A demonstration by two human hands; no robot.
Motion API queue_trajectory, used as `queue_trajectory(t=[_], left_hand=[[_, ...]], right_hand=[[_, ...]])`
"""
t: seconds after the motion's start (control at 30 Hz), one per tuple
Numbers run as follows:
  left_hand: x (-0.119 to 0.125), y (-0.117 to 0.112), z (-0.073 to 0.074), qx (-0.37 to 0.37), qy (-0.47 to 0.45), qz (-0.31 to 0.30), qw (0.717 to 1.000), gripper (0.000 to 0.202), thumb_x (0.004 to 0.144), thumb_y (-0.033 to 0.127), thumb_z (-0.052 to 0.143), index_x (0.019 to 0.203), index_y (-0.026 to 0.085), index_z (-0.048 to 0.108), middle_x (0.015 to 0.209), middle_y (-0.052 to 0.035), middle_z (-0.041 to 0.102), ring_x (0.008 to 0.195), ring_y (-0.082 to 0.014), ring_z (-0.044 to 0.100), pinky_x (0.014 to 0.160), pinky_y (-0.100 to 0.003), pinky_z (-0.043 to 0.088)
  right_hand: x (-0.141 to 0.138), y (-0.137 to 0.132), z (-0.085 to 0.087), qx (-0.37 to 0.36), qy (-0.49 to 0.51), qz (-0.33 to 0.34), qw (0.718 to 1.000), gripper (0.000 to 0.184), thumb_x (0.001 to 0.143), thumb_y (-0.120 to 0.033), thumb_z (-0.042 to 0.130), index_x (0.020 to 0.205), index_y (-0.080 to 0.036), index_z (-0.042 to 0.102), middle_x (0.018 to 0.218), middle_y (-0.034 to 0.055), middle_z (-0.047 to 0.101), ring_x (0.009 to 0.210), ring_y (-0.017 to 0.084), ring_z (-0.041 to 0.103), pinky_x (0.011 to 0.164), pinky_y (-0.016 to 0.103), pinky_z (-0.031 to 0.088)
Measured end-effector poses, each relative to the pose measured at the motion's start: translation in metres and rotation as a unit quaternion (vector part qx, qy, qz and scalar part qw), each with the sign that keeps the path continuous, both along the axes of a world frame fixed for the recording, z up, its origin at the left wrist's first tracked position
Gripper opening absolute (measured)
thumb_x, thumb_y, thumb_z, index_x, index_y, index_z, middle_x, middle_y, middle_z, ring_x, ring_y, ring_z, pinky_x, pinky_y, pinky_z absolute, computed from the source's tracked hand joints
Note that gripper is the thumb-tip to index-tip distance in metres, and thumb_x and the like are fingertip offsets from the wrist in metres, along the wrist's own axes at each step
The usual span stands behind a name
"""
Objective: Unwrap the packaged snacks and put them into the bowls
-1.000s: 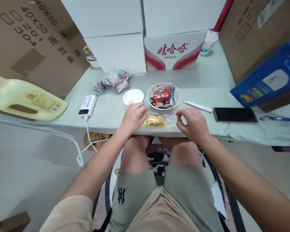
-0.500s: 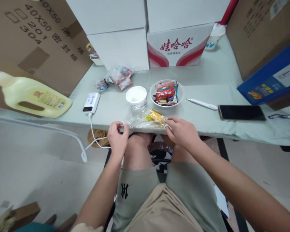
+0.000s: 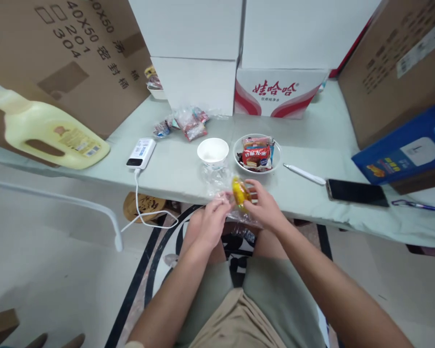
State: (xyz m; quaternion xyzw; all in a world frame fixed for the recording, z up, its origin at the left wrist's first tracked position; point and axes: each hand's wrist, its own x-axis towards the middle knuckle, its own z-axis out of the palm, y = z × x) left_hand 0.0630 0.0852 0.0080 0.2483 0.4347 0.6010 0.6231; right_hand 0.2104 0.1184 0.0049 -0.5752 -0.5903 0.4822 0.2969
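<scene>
My right hand (image 3: 265, 205) is closed round a yellow-wrapped snack (image 3: 240, 193) at the table's front edge. Just left of it, my left hand (image 3: 214, 220) pinches a crumpled clear plastic bag (image 3: 217, 178), which spreads over the edge between both hands and up toward a white paper cup (image 3: 213, 152). Beside the cup stands a white bowl (image 3: 237, 163) filled with wrapped snacks (image 3: 256, 154), a red packet on top. Some of my left fingertips are hidden behind plastic.
Farther back lie more wrapped snacks in plastic (image 3: 188, 123), before white cartons (image 3: 199, 87). A power bank (image 3: 141, 153) with cable and a yellow jug (image 3: 54, 128) are on the left. On the right are a white pen-like cutter (image 3: 304, 174), a phone (image 3: 357, 192) and a blue box (image 3: 406, 145).
My left hand has moved right and taken hold of the plastic bag. My right hand has lifted the yellow snack off the table. The view has shifted slightly.
</scene>
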Motion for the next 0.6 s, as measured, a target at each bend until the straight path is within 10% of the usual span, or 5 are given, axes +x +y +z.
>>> queue_trajectory(t=[0.1,0.2,0.47,0.6], left_hand=[[-0.020,-0.017,0.012,-0.015,-0.130,-0.076,0.988,0.008,0.065,0.020,0.073,0.071,0.017,0.069,0.104,-0.0077,0.072,0.118,-0.0327,0.062,0.101,-0.048,0.049],[-0.044,-0.028,0.019,-0.035,-0.190,-0.113,0.975,0.008,0.064,0.023,0.072,0.068,0.018,0.068,0.103,-0.0078,0.073,0.113,-0.0369,0.065,0.086,-0.049,0.056],[-0.099,-0.054,0.033,0.016,-0.229,-0.103,0.968,0.037,0.066,0.034,0.073,0.048,0.018,0.045,0.080,-0.0072,0.066,0.081,-0.0290,0.070,0.045,-0.028,0.050],[-0.092,-0.041,0.021,-0.029,-0.223,-0.037,0.974,0.026,0.065,0.030,0.072,0.056,0.019,0.049,0.073,-0.0039,0.064,0.070,-0.0207,0.068,0.044,-0.024,0.048]], right_hand=[[-0.005,-0.028,-0.015,-0.146,0.339,-0.077,0.926,0.053,0.070,-0.032,0.064,0.121,-0.028,0.052,0.112,0.0036,0.069,0.088,0.020,0.068,0.076,0.035,0.055],[-0.016,-0.050,-0.024,-0.225,0.462,-0.085,0.854,0.046,0.064,-0.038,0.078,0.105,-0.026,0.060,0.097,0.0012,0.071,0.079,0.019,0.068,0.070,0.032,0.057],[-0.014,-0.065,-0.023,-0.222,0.429,-0.096,0.870,0.059,0.057,-0.041,0.088,0.107,-0.023,0.062,0.093,0.0042,0.072,0.072,0.020,0.069,0.063,0.031,0.056],[0.019,-0.060,-0.009,-0.117,0.281,-0.149,0.941,0.052,0.064,-0.041,0.081,0.109,-0.024,0.060,0.095,0.0056,0.073,0.080,0.024,0.070,0.067,0.036,0.057]])
